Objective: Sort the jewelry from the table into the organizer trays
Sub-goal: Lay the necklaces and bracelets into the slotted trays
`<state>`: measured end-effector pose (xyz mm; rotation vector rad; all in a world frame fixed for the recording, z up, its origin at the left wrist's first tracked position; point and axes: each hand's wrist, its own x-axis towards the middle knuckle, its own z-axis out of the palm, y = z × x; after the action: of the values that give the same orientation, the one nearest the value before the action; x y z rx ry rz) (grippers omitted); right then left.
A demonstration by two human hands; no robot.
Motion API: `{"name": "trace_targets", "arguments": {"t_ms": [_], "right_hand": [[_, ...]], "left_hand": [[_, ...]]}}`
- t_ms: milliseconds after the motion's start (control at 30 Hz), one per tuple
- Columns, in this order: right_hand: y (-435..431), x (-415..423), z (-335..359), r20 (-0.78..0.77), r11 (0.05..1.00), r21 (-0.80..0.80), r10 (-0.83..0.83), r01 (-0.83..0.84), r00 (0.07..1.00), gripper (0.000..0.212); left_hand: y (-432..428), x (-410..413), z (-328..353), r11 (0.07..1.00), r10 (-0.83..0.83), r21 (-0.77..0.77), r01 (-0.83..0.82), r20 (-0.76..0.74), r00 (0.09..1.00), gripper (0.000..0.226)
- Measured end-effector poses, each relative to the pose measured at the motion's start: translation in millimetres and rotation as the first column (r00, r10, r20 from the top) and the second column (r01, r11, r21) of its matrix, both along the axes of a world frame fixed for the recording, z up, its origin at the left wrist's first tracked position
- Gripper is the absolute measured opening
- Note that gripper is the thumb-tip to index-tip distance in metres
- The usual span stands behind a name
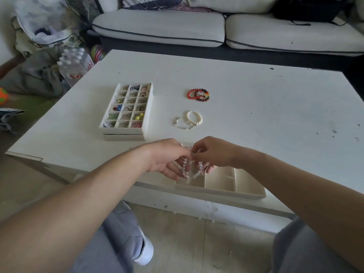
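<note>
White coffee table [256,115] before a pale sofa [157,26], and I'm watching both hands working. Left hand [165,156] and right hand [212,152] are pinching a pale pink bead bracelet [194,170] over the left compartment of the beige tray [220,191], whose other visible sections are looking empty. The grid tray [126,134] is holding small pieces. Red bead bracelets [198,94], pearl bracelet [194,117] and silver chain bracelet [184,124] are waiting on the table, so I'm judging it roughly midway.
</note>
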<state>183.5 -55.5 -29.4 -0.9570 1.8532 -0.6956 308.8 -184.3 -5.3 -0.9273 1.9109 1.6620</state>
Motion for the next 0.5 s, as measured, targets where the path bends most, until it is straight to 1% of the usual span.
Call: {"name": "trace_targets", "arguments": {"t_ms": [133,233,300,400,500], "right_hand": [[1.2,1.4,-0.2,-0.032,1.000,0.019,0.023,-0.022,0.999,0.020],[-0.6,2.2,-1.6,-0.117,0.998,0.033,0.053,-0.049,0.992,0.016],[-2.1,2.5,-1.8,-0.184,0.998,0.038,0.060,-0.054,0.981,0.011],[-3.4,3.1,-0.5,-0.268,0.998,0.037,0.065,-0.057,0.961,0.014],[-4.2,4.7,0.5,-0.320,0.997,0.046,0.079,-0.067,0.944,0.013]], "left_hand": [[3.5,1.2,0.7,1.000,0.011,-0.004,-0.011,0.022,1.000,0.018],[4.0,1.0,1.4,1.000,0.011,-0.007,-0.011,0.034,0.999,0.020],[2.8,0.0,1.3,1.000,0.015,-0.005,-0.014,0.043,0.999,0.026],[1.3,-1.2,2.6,0.999,0.029,-0.016,-0.028,0.052,0.998,0.033],[-0.5,-1.2,5.3,0.998,0.027,-0.060,-0.024,0.045,0.999,0.031]]}}
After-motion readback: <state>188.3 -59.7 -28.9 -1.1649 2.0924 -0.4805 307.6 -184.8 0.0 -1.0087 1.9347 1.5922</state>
